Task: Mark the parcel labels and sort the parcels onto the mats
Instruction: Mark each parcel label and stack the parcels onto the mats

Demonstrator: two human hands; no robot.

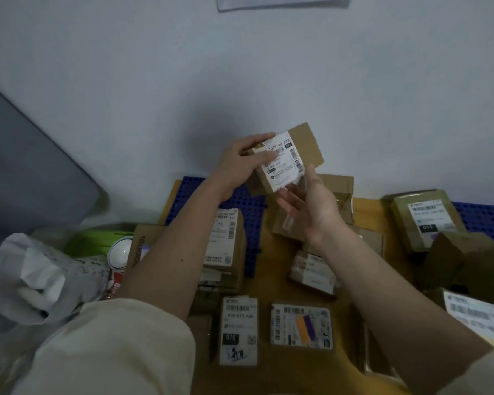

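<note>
My left hand [241,161] grips a small cardboard parcel [305,143] by its left end and holds it up in front of the wall, its white label [285,162] facing me. My right hand [311,206] is just below the parcel with the palm up and fingers relaxed, its fingertips close to the parcel's lower edge; whether they touch it is unclear. Blue perforated mats lie along the wall: one [194,186] at the left, another [485,215] at the right. No marker is visible.
Several labelled parcels cover the wooden surface [368,215]: a stack [226,243] on the left mat, a "070" box [238,329], a box with orange and purple marks [301,326], a taped "010" parcel [424,220]. White bags [35,277] and a green pack sit left.
</note>
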